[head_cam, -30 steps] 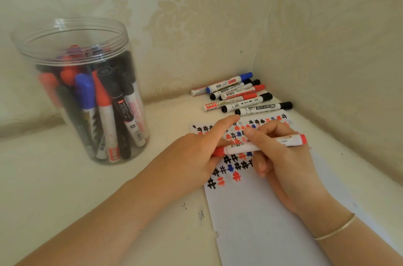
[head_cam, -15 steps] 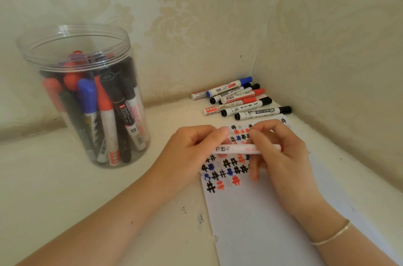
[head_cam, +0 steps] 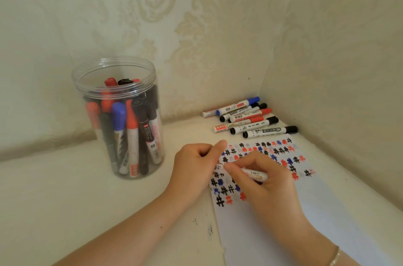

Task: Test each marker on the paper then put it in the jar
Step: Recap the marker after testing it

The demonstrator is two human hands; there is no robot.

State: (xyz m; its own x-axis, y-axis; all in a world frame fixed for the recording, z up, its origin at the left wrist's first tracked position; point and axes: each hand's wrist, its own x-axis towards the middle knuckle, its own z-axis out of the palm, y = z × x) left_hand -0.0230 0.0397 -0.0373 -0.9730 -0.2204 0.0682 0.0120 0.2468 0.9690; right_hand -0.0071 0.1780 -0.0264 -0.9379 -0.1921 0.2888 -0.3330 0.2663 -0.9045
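A white-bodied marker (head_cam: 254, 174) lies nearly level over the paper (head_cam: 283, 235), just above rows of black, red and blue test marks. My right hand (head_cam: 268, 187) grips its barrel from above. My left hand (head_cam: 196, 167) is closed around the marker's left end with the thumb raised; that end and any cap are hidden in the fist. The clear plastic jar (head_cam: 91, 91) stands open to the left, holding several red, blue and black markers upright.
Several loose markers (head_cam: 250, 120) with black, red and blue caps lie in the far corner, just beyond the paper's top edge. Wallpapered walls close in behind and to the right. A thin bracelet (head_cam: 334, 257) circles my right wrist.
The view has tipped and pulled back. Both hands drew together on the marker, whose red ends are now covered. The marker has come lower and nearer over the test marks.
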